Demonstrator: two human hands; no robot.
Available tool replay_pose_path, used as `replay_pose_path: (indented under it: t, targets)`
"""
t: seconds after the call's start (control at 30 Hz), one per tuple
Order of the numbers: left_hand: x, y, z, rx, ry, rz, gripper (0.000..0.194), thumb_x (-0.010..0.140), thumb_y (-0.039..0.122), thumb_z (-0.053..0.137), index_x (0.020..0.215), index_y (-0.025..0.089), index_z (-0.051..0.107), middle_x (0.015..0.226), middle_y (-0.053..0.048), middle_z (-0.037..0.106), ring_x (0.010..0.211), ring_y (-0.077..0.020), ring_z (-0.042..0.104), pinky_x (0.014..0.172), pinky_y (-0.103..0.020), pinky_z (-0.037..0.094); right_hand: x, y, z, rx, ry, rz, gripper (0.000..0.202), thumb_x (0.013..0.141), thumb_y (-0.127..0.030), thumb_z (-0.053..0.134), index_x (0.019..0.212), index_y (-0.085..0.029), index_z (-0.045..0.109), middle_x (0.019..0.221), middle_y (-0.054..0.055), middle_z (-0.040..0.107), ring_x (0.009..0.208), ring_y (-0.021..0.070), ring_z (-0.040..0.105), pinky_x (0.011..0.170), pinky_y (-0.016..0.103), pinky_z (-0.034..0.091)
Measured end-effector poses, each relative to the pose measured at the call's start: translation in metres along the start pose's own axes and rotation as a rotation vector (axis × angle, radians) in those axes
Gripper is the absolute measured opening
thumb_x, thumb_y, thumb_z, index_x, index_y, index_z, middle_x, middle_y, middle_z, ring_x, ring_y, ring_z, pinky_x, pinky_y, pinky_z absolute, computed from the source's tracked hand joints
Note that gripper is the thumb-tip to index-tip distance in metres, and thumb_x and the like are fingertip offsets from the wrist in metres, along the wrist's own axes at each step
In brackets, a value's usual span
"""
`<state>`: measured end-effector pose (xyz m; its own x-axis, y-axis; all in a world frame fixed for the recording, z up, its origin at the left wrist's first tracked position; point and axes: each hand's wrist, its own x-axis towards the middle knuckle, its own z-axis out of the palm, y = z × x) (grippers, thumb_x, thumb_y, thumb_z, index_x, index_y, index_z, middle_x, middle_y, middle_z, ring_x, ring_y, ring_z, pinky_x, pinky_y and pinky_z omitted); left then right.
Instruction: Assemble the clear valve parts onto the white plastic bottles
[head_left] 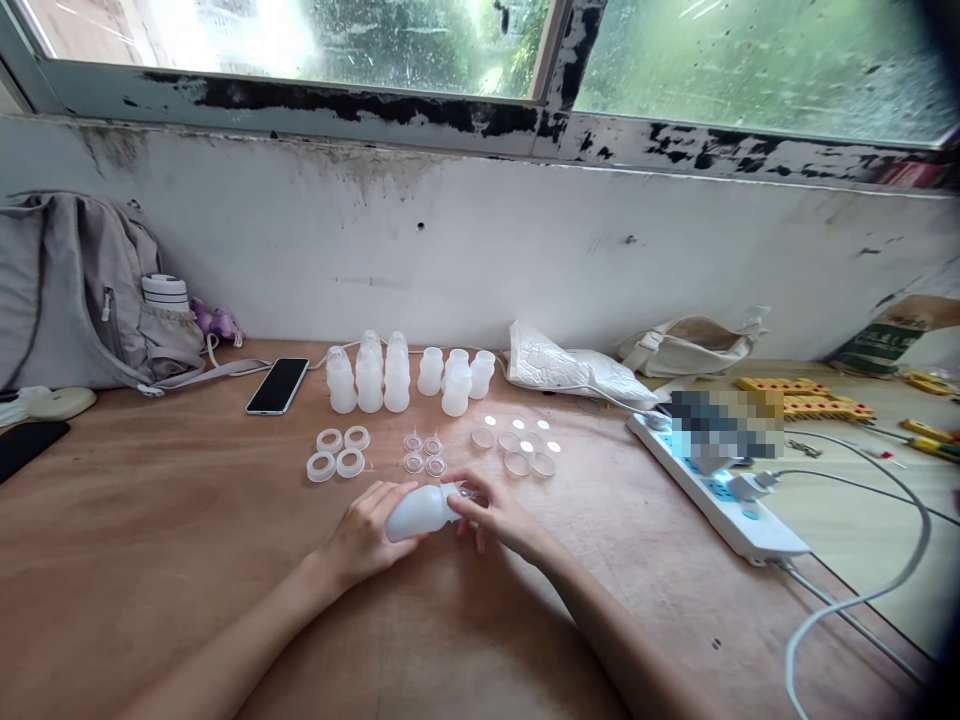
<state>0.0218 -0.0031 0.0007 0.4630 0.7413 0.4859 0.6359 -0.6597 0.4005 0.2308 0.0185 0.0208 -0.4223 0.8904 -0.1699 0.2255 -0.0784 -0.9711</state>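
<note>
My left hand is wrapped round the body of a frosted white bottle, which lies tilted with its neck to the right. At that neck the fingers of my right hand pinch a small clear part. Just beyond my hands, several clear nipple-like pieces sit on the wooden table. White rings lie to their left, and round clear discs with small white spots to their right. Farther back stand several frosted bottles, some capped, others open-topped.
A phone and a grey backpack are on the left. Behind the discs lies a white plastic package. A power strip with looping cables runs along the right side, with yellow items beyond.
</note>
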Motion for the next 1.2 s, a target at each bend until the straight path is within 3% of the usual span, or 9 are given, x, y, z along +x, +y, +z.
replay_pose_path:
  t: [0.1,0.27,0.37,0.43,0.57,0.73,0.83,0.97,1.2]
  targets:
    - [0.0,-0.005,-0.003,0.004,-0.022,0.047,0.043,0.074,0.029,0.059,0.114,0.017,0.046,0.1,-0.008,0.06,0.088,-0.0212,0.056,0.077,-0.034,0.048,-0.002,-0.001,0.003,-0.006,0.026,-0.075,0.038,0.064,-0.043,0.067,0.088,-0.016,0.055,0.065,0.0,0.059,0.05,0.0114,0.056,0.036,0.018,0.041]
    - [-0.006,0.003,-0.002,0.174,0.086,0.084,0.043,0.078,0.018,0.053,0.119,0.015,0.044,0.1,-0.011,0.06,0.092,-0.0239,0.055,0.08,-0.038,0.046,0.001,0.003,0.012,0.083,0.108,0.054,0.036,0.07,-0.052,0.058,0.067,-0.016,0.049,0.038,-0.005,0.051,0.032,0.0108,0.05,0.038,0.022,0.041]
    - [-0.006,0.014,-0.003,0.088,0.109,0.015,0.041,0.077,0.02,0.054,0.118,0.017,0.047,0.1,-0.01,0.06,0.092,-0.024,0.055,0.081,-0.038,0.045,0.002,0.002,0.013,0.12,0.132,0.058,0.038,0.071,-0.053,0.056,0.064,-0.017,0.049,0.034,-0.007,0.048,0.03,0.0095,0.047,0.042,0.024,0.043]
    - [-0.002,0.022,-0.007,-0.117,0.046,-0.146,0.04,0.074,0.028,0.058,0.112,0.018,0.051,0.097,-0.008,0.061,0.087,-0.0227,0.056,0.076,-0.035,0.047,0.0,-0.001,0.012,0.164,0.14,-0.032,0.037,0.068,-0.053,0.059,0.073,-0.016,0.055,0.048,-0.002,0.057,0.041,0.0119,0.054,0.045,0.025,0.045]
    - [0.005,0.036,-0.014,-0.761,-0.285,-0.621,0.036,0.071,0.045,0.057,0.091,0.015,0.058,0.074,-0.003,0.061,0.064,-0.0156,0.056,0.055,-0.025,0.044,-0.005,-0.007,0.01,0.321,0.017,-0.203,0.047,0.063,-0.045,0.068,0.102,-0.022,0.057,0.098,0.006,0.063,0.088,0.0207,0.059,0.073,0.032,0.047]
    - [0.002,0.047,-0.008,-1.508,-0.533,-0.869,0.047,0.076,0.05,0.046,0.099,0.011,0.054,0.076,-0.007,0.061,0.056,-0.011,0.054,0.05,-0.021,0.04,-0.013,-0.01,0.019,0.543,-0.176,-0.129,0.036,0.068,-0.043,0.062,0.094,-0.019,0.061,0.105,0.01,0.062,0.095,0.0237,0.057,0.084,0.039,0.042]
    - [0.001,0.051,-0.005,-1.382,-0.475,-0.778,0.041,0.075,0.046,0.051,0.096,0.011,0.054,0.072,-0.004,0.058,0.058,-0.0117,0.054,0.052,-0.021,0.041,-0.013,-0.01,0.027,0.562,-0.067,-0.107,0.021,0.068,-0.037,0.061,0.077,-0.018,0.061,0.089,0.007,0.067,0.091,0.0244,0.059,0.08,0.039,0.044]
    - [0.0,0.058,-0.006,-0.911,-0.294,-0.591,0.032,0.075,0.038,0.054,0.097,0.014,0.055,0.076,-0.001,0.058,0.065,-0.0135,0.052,0.058,-0.022,0.041,-0.012,-0.009,0.034,0.545,0.062,-0.176,0.015,0.069,-0.033,0.061,0.065,-0.018,0.058,0.071,0.005,0.067,0.1,0.0268,0.056,0.085,0.04,0.042]
    - [-0.004,0.058,-0.001,-0.486,-0.176,-0.451,0.039,0.073,0.032,0.056,0.11,0.02,0.05,0.092,-0.005,0.062,0.074,-0.0186,0.058,0.063,-0.027,0.045,-0.009,-0.002,0.034,0.412,0.11,-0.24,0.016,0.076,-0.034,0.057,0.071,-0.019,0.056,0.079,0.006,0.067,0.101,0.0252,0.055,0.084,0.038,0.043]
